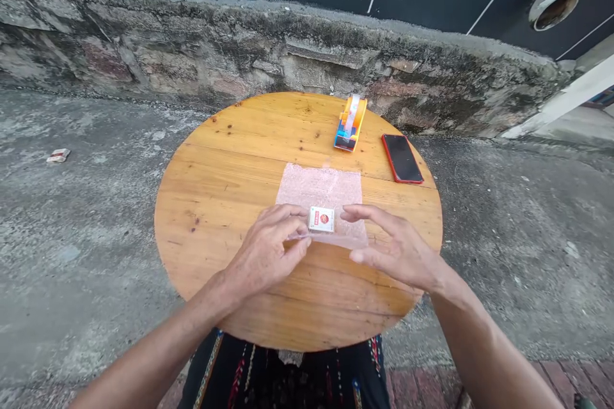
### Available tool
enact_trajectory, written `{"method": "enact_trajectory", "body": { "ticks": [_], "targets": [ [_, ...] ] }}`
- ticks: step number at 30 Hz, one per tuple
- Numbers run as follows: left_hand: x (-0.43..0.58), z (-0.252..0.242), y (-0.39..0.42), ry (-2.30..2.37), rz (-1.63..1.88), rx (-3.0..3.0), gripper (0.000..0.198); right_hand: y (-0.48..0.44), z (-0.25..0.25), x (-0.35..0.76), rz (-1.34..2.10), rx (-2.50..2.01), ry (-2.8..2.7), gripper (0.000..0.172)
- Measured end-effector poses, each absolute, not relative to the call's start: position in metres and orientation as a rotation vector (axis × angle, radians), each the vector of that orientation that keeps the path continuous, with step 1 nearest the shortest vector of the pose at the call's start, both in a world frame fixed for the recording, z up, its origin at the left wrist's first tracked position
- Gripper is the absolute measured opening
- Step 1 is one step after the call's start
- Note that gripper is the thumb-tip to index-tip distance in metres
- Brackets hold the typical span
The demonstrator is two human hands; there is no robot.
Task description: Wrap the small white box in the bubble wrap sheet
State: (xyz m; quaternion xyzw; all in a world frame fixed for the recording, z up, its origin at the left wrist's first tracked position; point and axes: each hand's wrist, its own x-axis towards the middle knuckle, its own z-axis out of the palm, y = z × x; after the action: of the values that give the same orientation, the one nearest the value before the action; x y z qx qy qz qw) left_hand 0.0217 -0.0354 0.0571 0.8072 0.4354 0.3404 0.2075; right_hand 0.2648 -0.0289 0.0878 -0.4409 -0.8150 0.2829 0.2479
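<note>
A small white box (321, 220) with red print lies on a sheet of pink bubble wrap (320, 185), close to the sheet's near edge. My left hand (275, 239) is at the box's left side, its fingertips against or right beside it. The sheet's near left corner is pinched between the thumb and fingers of that hand. To the right of the box, my right hand (393, 243) hovers over the sheet's right edge. Its thumb and fingers are apart and hold nothing.
The round wooden table (215, 192) also bears an orange and blue tape dispenser (351, 123) at the back and a phone (403, 158) in a red case at the right. Behind stands a low stone wall (192, 64). A crumpled packet (58, 155) lies on the ground.
</note>
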Motion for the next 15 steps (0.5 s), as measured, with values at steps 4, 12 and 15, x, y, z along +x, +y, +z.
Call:
{"method": "enact_trajectory", "body": {
  "ticks": [4, 12, 15],
  "targets": [
    [0.027, 0.054, -0.014, 1.271, 0.900, 2.222, 0.006, -0.028, 0.075, 0.263, 0.573, -1.338, -2.147, 0.030],
    [0.028, 0.048, 0.010, 1.382, 0.727, 2.154, 0.011, -0.002, 0.055, 0.259, 0.481, -1.405, -2.047, 0.023],
    [0.027, 0.047, 0.013, 1.374, 0.680, 2.045, 0.012, 0.000, 0.051, 0.259, 0.484, -1.444, -2.053, 0.024]
  ]
}}
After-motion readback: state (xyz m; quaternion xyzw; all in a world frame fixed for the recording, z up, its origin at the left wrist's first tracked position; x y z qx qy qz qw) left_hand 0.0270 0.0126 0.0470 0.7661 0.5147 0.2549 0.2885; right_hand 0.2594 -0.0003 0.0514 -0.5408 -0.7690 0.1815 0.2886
